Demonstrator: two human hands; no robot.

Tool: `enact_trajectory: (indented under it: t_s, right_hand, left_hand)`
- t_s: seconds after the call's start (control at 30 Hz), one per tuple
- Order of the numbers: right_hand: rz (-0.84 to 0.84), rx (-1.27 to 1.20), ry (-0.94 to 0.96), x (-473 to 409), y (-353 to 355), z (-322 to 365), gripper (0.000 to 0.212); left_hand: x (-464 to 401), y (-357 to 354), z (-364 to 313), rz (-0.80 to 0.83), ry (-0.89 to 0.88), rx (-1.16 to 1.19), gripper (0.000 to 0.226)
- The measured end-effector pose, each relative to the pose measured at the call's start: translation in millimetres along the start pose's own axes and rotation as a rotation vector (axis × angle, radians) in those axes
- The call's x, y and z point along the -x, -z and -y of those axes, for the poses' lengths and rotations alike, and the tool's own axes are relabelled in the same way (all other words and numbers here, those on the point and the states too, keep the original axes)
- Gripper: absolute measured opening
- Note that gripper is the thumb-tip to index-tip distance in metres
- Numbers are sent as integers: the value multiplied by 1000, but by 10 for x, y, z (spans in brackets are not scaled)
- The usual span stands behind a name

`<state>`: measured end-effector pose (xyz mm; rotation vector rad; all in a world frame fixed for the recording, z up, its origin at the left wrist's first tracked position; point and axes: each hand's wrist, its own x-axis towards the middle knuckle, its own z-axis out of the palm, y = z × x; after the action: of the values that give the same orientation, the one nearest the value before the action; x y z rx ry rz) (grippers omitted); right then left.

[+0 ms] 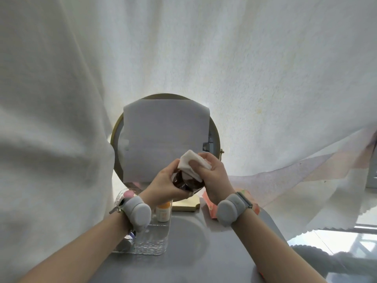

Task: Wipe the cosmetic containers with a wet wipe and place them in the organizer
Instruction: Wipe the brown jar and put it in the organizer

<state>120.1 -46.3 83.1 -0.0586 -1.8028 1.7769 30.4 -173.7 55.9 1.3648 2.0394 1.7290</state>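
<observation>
Above the grey table, my left hand (166,183) grips a dark brown cosmetic jar (186,181). My right hand (213,176) pinches a folded white wet wipe (193,165) and holds it against the jar's top. Both hands are raised in front of the mirror. Below my left wrist stands the clear plastic organizer (153,240). A small white bottle with an orange cap (163,211) stands in it, along with a partly hidden item under my left wrist.
A round gold-framed mirror (116,129) covered by a white sheet stands at the back on a pale base (186,204). A pink wipe pack (210,203) lies behind my right wrist. White cloth hangs all around. The table edge falls off at the right.
</observation>
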Motion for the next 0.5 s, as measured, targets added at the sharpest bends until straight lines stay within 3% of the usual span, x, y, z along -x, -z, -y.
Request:
enact_trajectory:
  t_s: [0.1,0.2,0.23,0.33,0.43,0.5]
  right_hand:
    - [-158,-243,-222,-68,45,-6,10]
    - [-4,-722,-365,-77,243,15,17]
    - [76,-747,-351,-74,318,14,24]
    - [245,-403,-211,-21,385,14,34]
    - [323,-173,-149,31,273,27,14]
    - [311,-131,-93,48,216,22,14]
  left_hand:
    - [22,27,-63,-22,-23,-34,65]
    - [21,58,-105,-44,-21,-30,66]
    - [15,66,-115,-40,-22,-30,66]
    - [7,61,-138,-21,-20,-17,65]
    - [3,22,-155,3,-19,12,66]
    - [-1,-5,-170,22,-22,25,66]
